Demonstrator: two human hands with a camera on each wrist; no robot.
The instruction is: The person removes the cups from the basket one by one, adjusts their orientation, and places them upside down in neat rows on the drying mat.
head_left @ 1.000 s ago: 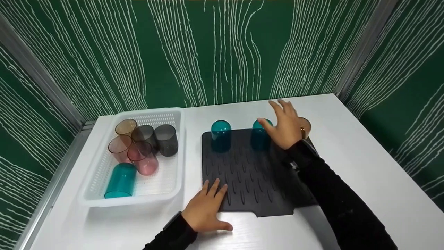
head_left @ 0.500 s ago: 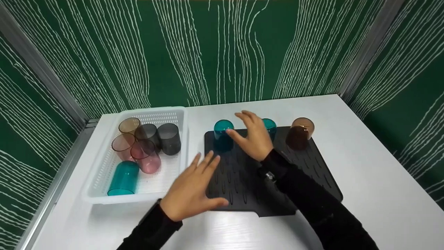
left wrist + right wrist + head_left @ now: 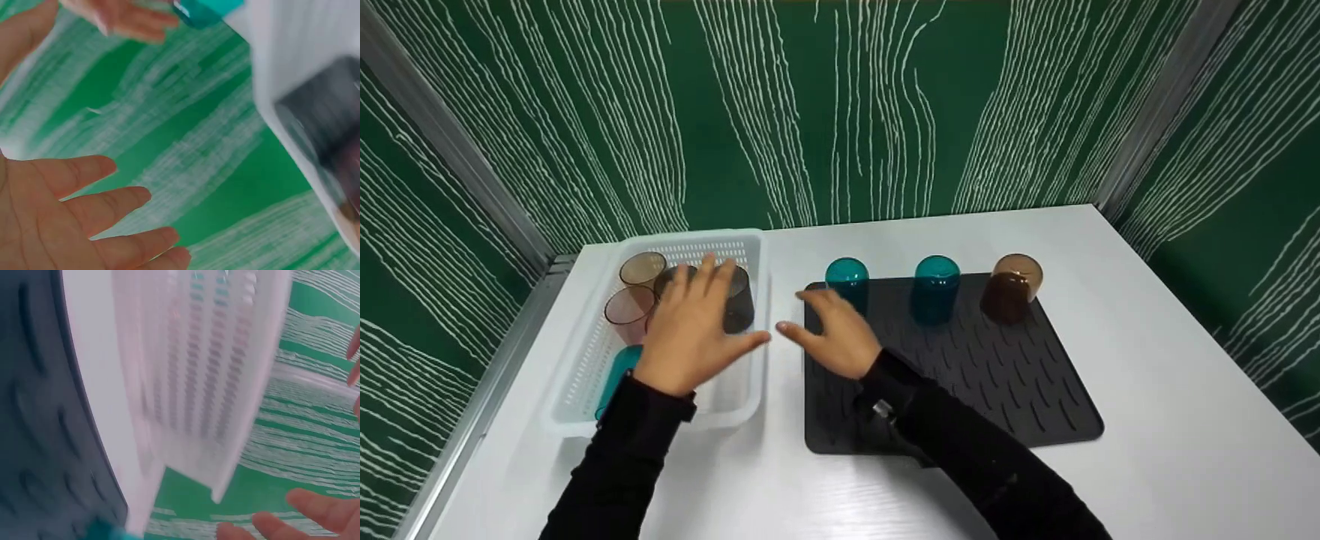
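My left hand [image 3: 686,337] hovers over the white basket [image 3: 761,375] with fingers spread, holding nothing. Under it stand a dark grey cup [image 3: 740,311], a pink cup [image 3: 628,307] and an amber cup [image 3: 643,268]; a teal cup [image 3: 619,375] lies partly hidden by the wrist. My right hand [image 3: 840,337] is above the left edge of the black drying mat [image 3: 997,382], fingers relaxed and thumb apart. Just behind it a teal cup [image 3: 847,271] sits upside down. Further right are another inverted teal cup [image 3: 936,289] and an inverted amber cup [image 3: 1012,289].
The white table [image 3: 1170,360] carries basket and mat side by side, with a narrow strip between them. Green walls [image 3: 885,112] with white lines enclose the back and sides. In the right wrist view, the slotted basket wall [image 3: 197,365] rises beside the mat [image 3: 45,410].
The left hand has moved from the mat's front left up and left over the basket. The right hand has swung left from beside the amber cup, past the teal cups. The cups have stayed put.
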